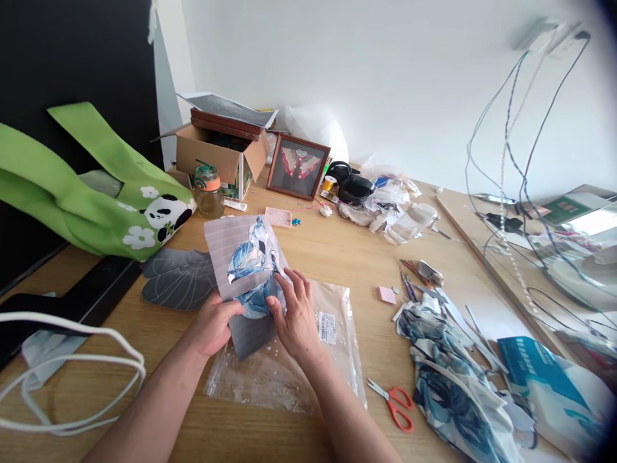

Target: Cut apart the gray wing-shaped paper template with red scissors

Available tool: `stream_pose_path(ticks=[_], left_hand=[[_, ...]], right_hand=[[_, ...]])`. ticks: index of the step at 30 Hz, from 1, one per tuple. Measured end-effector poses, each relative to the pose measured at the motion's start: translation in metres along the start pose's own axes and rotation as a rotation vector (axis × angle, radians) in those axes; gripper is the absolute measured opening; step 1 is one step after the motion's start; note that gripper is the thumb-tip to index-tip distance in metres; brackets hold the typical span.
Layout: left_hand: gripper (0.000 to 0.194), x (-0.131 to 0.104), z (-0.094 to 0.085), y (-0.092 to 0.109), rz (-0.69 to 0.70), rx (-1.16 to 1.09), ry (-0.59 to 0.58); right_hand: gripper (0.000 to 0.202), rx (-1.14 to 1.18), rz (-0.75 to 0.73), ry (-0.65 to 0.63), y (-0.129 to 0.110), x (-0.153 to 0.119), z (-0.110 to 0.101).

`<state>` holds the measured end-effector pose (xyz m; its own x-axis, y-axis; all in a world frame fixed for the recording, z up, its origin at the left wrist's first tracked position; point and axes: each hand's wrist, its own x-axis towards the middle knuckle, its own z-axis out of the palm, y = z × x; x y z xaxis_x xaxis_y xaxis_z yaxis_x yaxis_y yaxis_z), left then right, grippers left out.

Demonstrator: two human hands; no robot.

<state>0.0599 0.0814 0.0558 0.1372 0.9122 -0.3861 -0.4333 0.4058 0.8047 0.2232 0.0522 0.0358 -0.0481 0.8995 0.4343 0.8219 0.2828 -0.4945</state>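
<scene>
Left hand: closed on the lower left edge of a thin grey rectangular sheet, thumb on top; the fingers beneath are mostly hidden. Right hand: partly curled over the sheet's right side, thumb and fingertips at the blue-and-white patterned fabric pieces on its face; whether they pinch the material, cannot tell. The sheet is tilted, raised in front of the person above a clear plastic bag with a white printed label. The bag lies flat on a light-brown wooden table.

Left of the sheet: a dark grey scalloped piece with pale curved lines, close by. Right of the bag: small scissors with orange-red handles, blades partly apart; beside them, a crumpled heap of blue-and-white patterned fabric. Above that heap, a small pink square block.

Rear of table: a brown-framed picture of a red-and-cream winged shape, leaning upright; a glass jar with an orange band, left of it.
</scene>
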Motion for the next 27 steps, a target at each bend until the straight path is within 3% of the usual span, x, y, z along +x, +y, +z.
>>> stream_pose_path(ticks=[9,13,19,23,27], left_hand=[[0.041,-0.002,0.002,0.003,-0.009,0.008,-0.010],[0.036,-0.001,0.001,0.004,-0.039,0.006,-0.010],[0.028,0.001,0.001,0.008,-0.034,0.007,0.101],[0.031,0.000,0.002,0.012,-0.024,-0.031,0.139],[0.037,0.001,0.004,0.014,0.005,-0.098,0.157]], right_hand=[[0.050,-0.038,0.019,-0.045,0.002,0.008,0.003],[0.042,-0.020,0.024,-0.002,0.003,0.002,0.000],[0.024,0.131,0.078,0.165,0.012,-0.008,-0.006],[0.014,0.300,0.265,0.262,0.020,-0.014,-0.012],[0.006,0.410,0.509,0.260,0.025,-0.020,-0.016]])
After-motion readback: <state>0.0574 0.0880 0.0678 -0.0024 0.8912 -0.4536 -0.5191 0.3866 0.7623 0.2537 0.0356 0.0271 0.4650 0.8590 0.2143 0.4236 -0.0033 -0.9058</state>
